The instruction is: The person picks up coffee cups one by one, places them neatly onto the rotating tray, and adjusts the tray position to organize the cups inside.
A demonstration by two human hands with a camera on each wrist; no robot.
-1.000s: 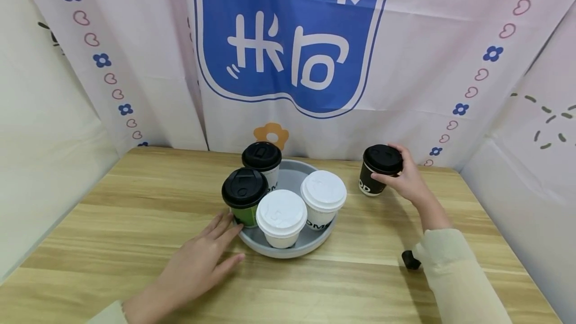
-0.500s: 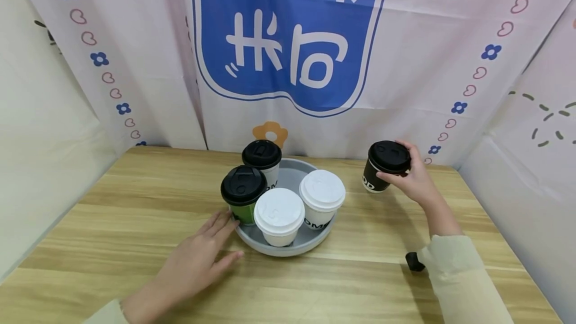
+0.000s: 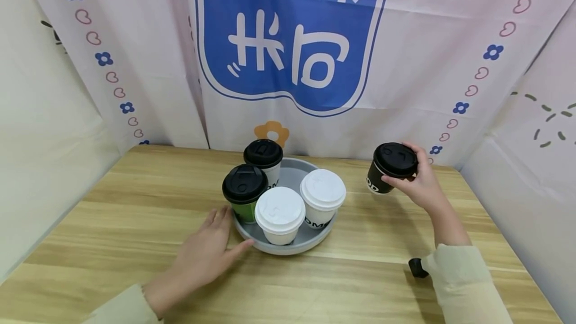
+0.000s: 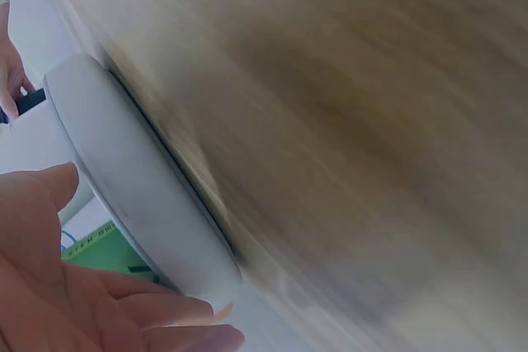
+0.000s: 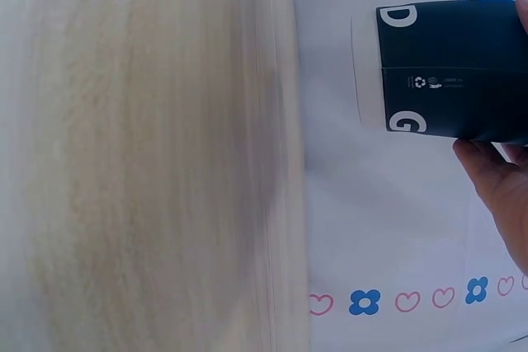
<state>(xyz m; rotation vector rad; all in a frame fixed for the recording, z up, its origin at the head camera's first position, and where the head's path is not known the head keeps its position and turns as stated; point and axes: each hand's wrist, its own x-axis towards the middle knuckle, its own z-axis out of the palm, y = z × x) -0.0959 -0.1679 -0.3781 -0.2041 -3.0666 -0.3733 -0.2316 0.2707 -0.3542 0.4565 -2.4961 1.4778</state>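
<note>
My right hand (image 3: 416, 181) grips a black paper coffee cup (image 5: 454, 72) with a black lid, held above the table at the back right. My left hand (image 3: 202, 249) lies at the near left rim of a round grey tray (image 3: 281, 250), its fingers extended along the edge and the thumb near the front rim. On the tray stand two white-lidded white cups (image 3: 280, 214), a green cup (image 3: 245, 211) with a black lid and a white cup (image 3: 270, 174) with a black lid. In the left wrist view the fingers (image 4: 165, 311) overlap the tray's side.
The wooden table (image 3: 135, 214) ends at a printed cloth (image 3: 405, 64) hung behind it, with pale cloth walls at both sides. A small black piece (image 3: 418, 267) sticks out beside the right sleeve (image 3: 465, 279).
My right hand has moved a little to the right with the black cup. My left hand's thumb has come in to the tray's front rim.
</note>
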